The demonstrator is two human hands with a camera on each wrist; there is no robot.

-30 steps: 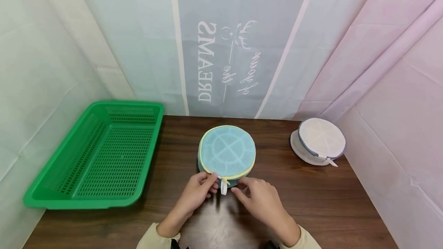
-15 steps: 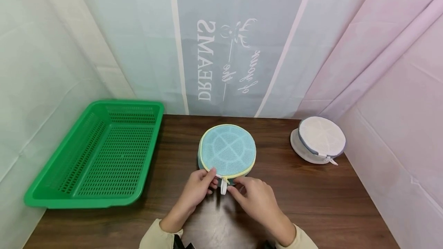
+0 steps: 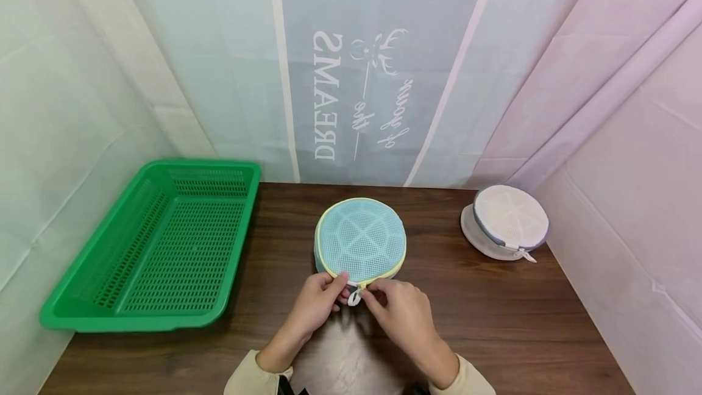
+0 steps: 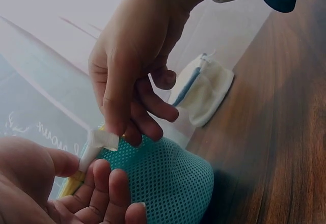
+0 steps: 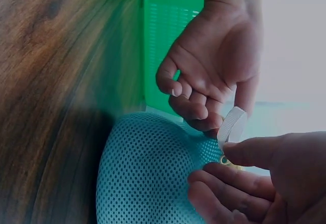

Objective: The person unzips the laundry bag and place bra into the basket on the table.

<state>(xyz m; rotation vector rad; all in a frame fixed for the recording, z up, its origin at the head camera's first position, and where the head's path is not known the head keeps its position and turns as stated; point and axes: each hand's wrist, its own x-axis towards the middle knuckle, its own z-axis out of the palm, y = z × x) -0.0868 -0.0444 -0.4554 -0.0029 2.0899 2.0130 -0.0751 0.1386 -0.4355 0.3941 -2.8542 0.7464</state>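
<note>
A round blue mesh laundry bag [image 3: 361,239] with a yellow zipper edge stands on the table in front of me. At the front of its rim, my left hand [image 3: 315,305] pinches the white end of the edging between thumb and fingers. Just to the right, my right hand [image 3: 404,313] pinches the zipper pull with thumb and index finger. A white ribbon loop [image 3: 353,298] hangs bent between the two hands, and it shows close to the right thumb in the right wrist view. The bag's mesh side [image 5: 147,168] bulges out below the hands there.
To the left stands a green slotted plastic basket [image 3: 131,324], close to the light curtain wall. A white mesh laundry bag [image 3: 511,218] with a grey-blue edge sits at the back right near the side wall. A printed curtain [image 3: 373,108] hangs behind the dark wooden table [image 3: 526,322].
My right hand has moved slightly left to the zipper pull and now pinches it. The white loop, hanging straight earlier, is now bent. The left hand stays at the rim.
</note>
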